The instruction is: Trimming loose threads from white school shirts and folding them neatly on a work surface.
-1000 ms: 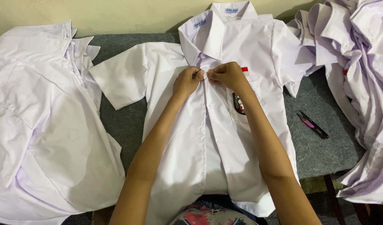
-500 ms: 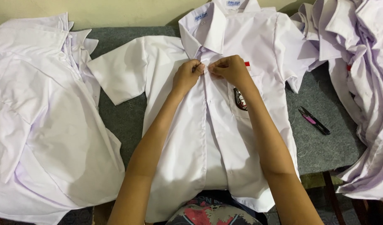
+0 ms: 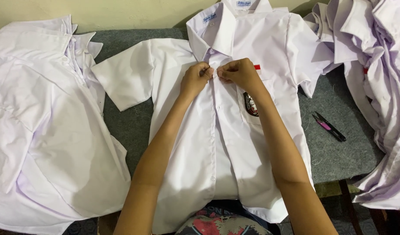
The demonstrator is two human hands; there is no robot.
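1. At the far left a pile of white shirts (image 3: 47, 130) lies flat on the table (image 3: 130, 126), which is covered in grey felt. The collars point toward the wall, and the lower edge hangs over the near side of the table.
2. In the middle a white short-sleeved shirt (image 3: 195, 143) lies face up, collar away from the person. Its hem hangs off the near edge of the table over the person's lap.
3. The left hand (image 3: 194, 80) is clenched on the left edge of the shirt's front opening, just below the collar, pinching the cloth between thumb and fingers.
4. The right hand (image 3: 239, 73) pinches the other edge at the same height. The two sets of fingertips nearly touch over a button, which is hidden under them.
5. A dark badge (image 3: 251, 104) sits on the chest pocket, just beside the right wrist, with a small red tab (image 3: 257, 67) above it.
6. Black snips with a pink handle (image 3: 329, 127) lie on the felt, well apart from both hands.
7. A loose heap of white shirts (image 3: 378, 95) fills the right side.
8. Likely slips: the button could escape the fingertips because the cloth is thin and smooth. The two edges could also be matched one hole off, leaving the front uneven. The overhanging hem could drag the shirt toward the lap.
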